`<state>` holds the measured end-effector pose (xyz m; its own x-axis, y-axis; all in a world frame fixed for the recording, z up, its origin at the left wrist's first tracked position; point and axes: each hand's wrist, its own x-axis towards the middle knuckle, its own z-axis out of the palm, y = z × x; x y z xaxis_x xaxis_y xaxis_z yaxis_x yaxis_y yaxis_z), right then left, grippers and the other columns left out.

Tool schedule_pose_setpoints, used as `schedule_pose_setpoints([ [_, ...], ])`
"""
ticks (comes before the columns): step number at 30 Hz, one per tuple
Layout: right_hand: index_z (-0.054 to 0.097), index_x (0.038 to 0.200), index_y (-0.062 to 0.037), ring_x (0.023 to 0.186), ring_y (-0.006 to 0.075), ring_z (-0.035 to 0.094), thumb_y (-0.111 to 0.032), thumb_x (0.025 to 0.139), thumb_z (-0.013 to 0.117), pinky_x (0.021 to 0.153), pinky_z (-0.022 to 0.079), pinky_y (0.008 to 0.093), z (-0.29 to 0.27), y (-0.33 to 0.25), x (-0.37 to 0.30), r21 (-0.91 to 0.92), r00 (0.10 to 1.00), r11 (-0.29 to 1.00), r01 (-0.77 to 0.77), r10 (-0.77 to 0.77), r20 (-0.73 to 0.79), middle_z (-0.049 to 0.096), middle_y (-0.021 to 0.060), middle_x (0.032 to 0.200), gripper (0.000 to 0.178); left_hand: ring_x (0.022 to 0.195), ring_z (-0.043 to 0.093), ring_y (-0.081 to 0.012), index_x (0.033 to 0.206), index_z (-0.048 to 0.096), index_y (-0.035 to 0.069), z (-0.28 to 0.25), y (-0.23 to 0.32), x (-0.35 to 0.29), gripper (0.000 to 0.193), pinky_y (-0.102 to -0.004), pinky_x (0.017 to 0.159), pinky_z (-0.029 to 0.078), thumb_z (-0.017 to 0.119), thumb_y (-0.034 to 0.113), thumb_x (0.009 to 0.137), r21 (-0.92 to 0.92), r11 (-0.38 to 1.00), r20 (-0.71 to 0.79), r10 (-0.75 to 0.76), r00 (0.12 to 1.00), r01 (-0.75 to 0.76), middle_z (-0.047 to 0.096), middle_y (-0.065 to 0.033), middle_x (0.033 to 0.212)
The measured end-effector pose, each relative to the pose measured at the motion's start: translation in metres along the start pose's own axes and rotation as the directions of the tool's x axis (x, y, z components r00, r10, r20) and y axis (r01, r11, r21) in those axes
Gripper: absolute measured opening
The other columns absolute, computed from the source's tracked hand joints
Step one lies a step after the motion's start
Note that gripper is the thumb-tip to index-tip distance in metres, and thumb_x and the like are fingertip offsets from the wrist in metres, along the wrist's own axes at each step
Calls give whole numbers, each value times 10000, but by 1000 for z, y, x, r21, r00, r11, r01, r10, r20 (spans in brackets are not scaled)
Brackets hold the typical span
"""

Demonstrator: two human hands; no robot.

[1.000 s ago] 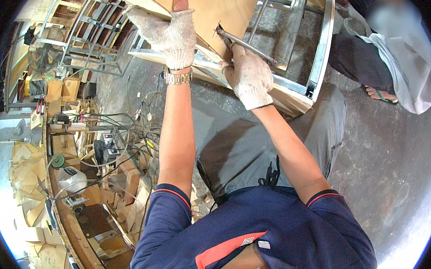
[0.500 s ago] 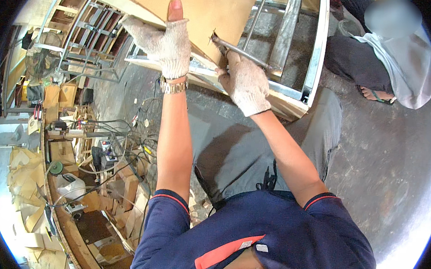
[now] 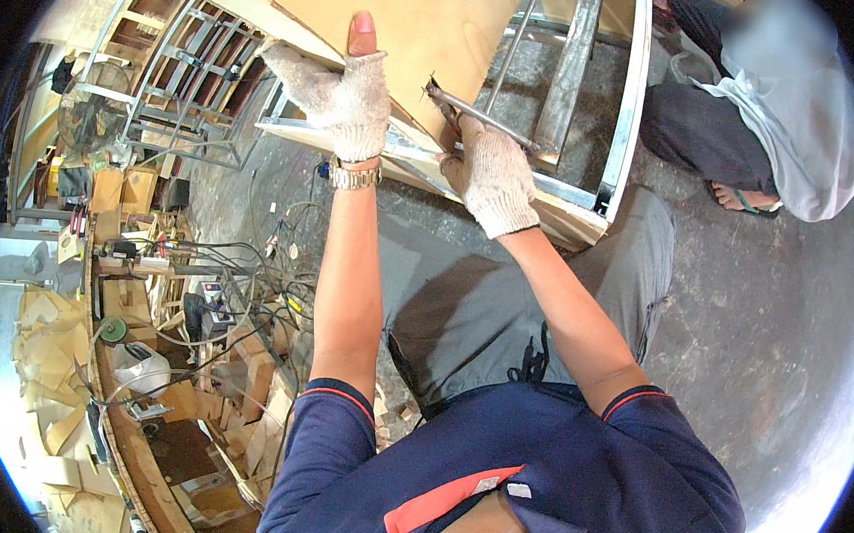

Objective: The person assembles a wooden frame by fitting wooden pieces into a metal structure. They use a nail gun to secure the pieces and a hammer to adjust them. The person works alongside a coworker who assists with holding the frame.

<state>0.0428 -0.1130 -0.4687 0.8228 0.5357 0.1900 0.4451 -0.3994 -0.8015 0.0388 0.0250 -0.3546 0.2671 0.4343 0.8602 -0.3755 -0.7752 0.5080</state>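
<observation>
My left hand (image 3: 347,107), in a knitted off-white glove with a bare thumb, lies against the near edge of a light plywood panel (image 3: 404,22). Its thumb points away over the panel; the gloved fingers stretch left, tips partly hidden. The similarly gloved right hand (image 3: 493,177) is closed round a slim metal tool (image 3: 482,118) with a dark, forked-looking end; its exact kind is unclear. That end lies over the panel's near right corner. Beneath the panel is a metal-and-wood frame (image 3: 624,112), with bars visible on its right.
At the far right a person in dark trousers (image 3: 699,127) crouches beside the frame. Slatted metal frames (image 3: 178,71) stand at the far left. Along the left runs a wooden-edged bench (image 3: 122,443) with cables (image 3: 249,264), a grinding disc (image 3: 112,331) and wood scraps.
The panel, frame and both hands sit slightly farther right and nearer in the picture. My hands keep about the same poses, and the right one still grips the metal tool.
</observation>
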Motion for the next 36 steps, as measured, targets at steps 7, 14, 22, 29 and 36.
schedule_pose_setpoints([
  [7, 561, 1347, -71, 1078, 406, 681, -264, 900, 737, 907, 546, 506, -14, -16, -2, -34, 999, 999, -24, 26, 40, 713, 228, 1126, 518, 1076, 613, -324, 1265, 501, -71, 1, 15, 1, 676, -444, 951, 495, 859, 329, 854, 167, 986, -31, 15, 999, -10, 622, -250, 1199],
  [14, 581, 1185, -31, 1025, 391, 697, -301, 936, 715, 867, 562, 495, -10, -16, -1, -140, 997, 990, -26, 36, 66, 711, 213, 1062, 391, 981, 642, -270, 1223, 510, -51, 2, 21, -3, 584, -411, 904, 515, 853, 257, 864, 51, 994, -16, -98, 995, 98, 669, -212, 1115],
  [22, 584, 1169, -47, 994, 399, 701, -287, 930, 716, 857, 566, 496, 1, -11, 0, -157, 1000, 988, -10, 13, 18, 711, 204, 1068, 363, 1018, 658, -294, 1252, 503, -54, 0, 21, -3, 615, -413, 922, 515, 859, 254, 856, 87, 992, -3, -86, 996, 86, 672, -222, 1126],
  [29, 596, 1236, -64, 1002, 398, 697, -290, 903, 742, 847, 555, 514, -11, -14, -2, -67, 999, 997, -30, 31, 24, 724, 202, 1075, 428, 1043, 666, -300, 1305, 487, -69, 2, 22, -4, 664, -416, 926, 523, 853, 259, 861, 128, 989, -22, -75, 997, 77, 673, -238, 1168],
  [36, 586, 1239, -41, 1038, 420, 690, -300, 898, 751, 883, 560, 518, -15, -14, -1, -13, 999, 1000, -26, 27, 25, 713, 248, 1070, 460, 1012, 657, -289, 1281, 483, -23, 1, 24, -5, 601, -413, 906, 522, 818, 287, 890, 170, 984, -26, -47, 999, 50, 655, -191, 1122],
])
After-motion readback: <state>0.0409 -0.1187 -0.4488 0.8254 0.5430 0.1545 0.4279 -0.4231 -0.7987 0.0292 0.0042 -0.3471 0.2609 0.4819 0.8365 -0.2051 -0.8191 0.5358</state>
